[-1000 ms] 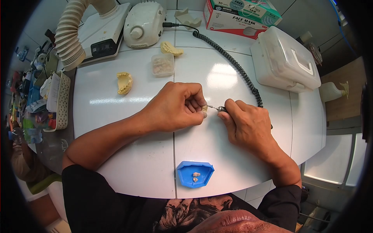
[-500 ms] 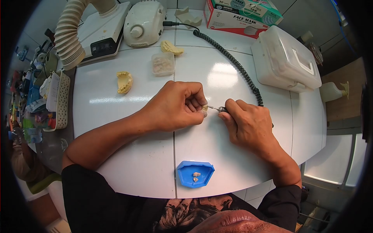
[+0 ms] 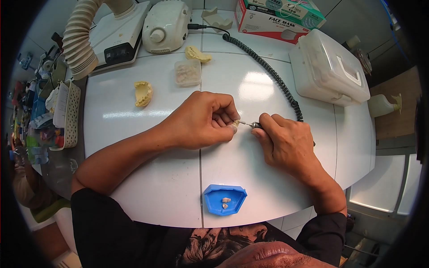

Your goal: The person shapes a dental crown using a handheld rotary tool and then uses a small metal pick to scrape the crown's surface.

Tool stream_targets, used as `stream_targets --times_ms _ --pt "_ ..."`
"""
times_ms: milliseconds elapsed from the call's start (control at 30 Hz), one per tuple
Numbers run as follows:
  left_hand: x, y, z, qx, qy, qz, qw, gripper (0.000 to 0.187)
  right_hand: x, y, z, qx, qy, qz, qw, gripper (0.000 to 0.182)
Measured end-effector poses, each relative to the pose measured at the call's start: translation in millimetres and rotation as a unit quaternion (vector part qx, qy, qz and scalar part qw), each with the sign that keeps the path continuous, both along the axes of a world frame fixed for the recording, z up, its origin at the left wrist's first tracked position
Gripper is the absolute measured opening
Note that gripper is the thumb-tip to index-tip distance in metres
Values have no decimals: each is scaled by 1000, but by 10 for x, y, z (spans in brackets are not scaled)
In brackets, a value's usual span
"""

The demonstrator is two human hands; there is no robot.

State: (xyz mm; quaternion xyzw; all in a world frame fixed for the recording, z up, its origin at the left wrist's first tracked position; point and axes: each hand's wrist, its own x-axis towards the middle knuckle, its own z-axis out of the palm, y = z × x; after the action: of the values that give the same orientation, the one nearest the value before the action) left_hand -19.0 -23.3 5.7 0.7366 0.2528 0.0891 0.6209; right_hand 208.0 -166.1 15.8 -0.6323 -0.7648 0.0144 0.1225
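Note:
Between thumb and forefinger, my left hand (image 3: 201,120) pinches a small yellowish, tooth-like piece (image 3: 236,123), mostly hidden by the fingertips. My right hand (image 3: 287,140) grips a rotary handpiece (image 3: 256,125), its thin metal bit pointing left and meeting the piece or lying very close to it. Below the hands, a blue tray (image 3: 207,206) holds two small tooth-coloured pieces (image 3: 226,200). A yellow dental cast (image 3: 143,94) lies beyond my left forearm. Another yellow cast (image 3: 197,54) sits further back, against a small clear box (image 3: 187,73) of pale bits.
A coiled black cord (image 3: 272,73) runs from the white control unit (image 3: 166,27) toward my right hand. At back left stands a ribbed hose (image 3: 79,42) over a white machine. Face mask boxes (image 3: 272,22) and a white case (image 3: 328,67) line the back right.
My left hand and the piece have shifted or tilted very slightly. The right hand holds the handpiece in nearly the same place.

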Motion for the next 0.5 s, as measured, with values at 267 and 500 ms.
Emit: stream_targets --times_ms 267,500 --pt "3 16 -4 -14 -2 -11 1000 22 1 3 13 -3 2 4 1000 28" --pt "6 8 -17 -14 -2 -10 1000 22 8 3 8 -1 -5 12 1000 29"
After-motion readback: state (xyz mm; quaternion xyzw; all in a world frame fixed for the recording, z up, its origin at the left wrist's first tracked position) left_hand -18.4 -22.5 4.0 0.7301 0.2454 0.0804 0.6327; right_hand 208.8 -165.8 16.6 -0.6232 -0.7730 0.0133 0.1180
